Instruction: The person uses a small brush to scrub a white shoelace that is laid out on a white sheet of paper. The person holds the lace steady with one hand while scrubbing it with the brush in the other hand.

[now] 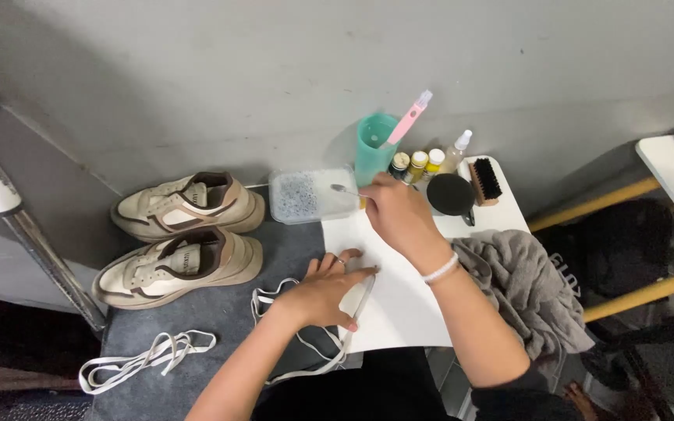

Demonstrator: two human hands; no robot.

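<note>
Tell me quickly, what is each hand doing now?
Left hand: open, fingers pressing a white shoelace flat on the white board.
Right hand: closed on a small brush, its tip over the clear tub.

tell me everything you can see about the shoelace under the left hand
The white shoelace is flat and looks like woven fabric. It lies loose in loops across the grey mat and the edge of the white board. The left hand presses one stretch of it flat against the board, fingers spread. The rest trails back toward the person. A second white lace lies apart to the left.
</note>
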